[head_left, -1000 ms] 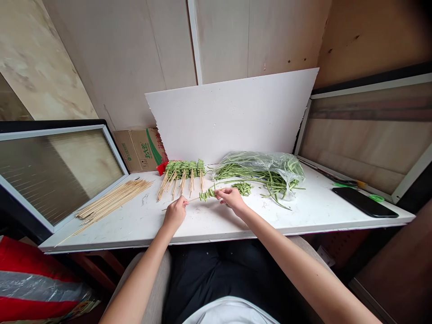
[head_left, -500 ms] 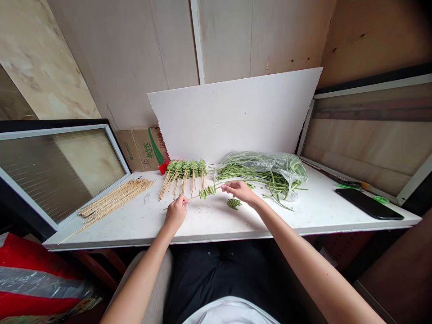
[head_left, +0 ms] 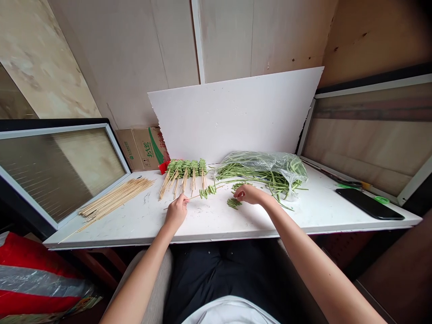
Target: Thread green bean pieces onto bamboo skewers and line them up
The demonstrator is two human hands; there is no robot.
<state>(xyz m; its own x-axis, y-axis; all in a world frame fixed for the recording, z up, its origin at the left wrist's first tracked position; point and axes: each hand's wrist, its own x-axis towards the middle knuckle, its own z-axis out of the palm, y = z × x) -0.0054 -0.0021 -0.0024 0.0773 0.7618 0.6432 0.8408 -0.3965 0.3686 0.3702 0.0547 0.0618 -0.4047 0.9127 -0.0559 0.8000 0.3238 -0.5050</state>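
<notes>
My left hand is closed round a thin wooden skewer, whose far part carries several short green bean pieces threaded side by side. The skewer points right, above the white table. My right hand is away from the skewer, fingers bent together and pointing down beside a small bundle of cut green beans. Whether a piece is between its fingertips cannot be made out. Another heap of cut beans lies just behind that hand, partly covered by it.
Finished bean skewers lie stacked at the back. Bare skewers are spread at the left. Long green beans spill from a clear plastic bag. A black phone rests at the right. A white board stands behind.
My right hand has left the skewer's tip and moved right and down to the cut beans. The left hand keeps the skewer in nearly the same place.
</notes>
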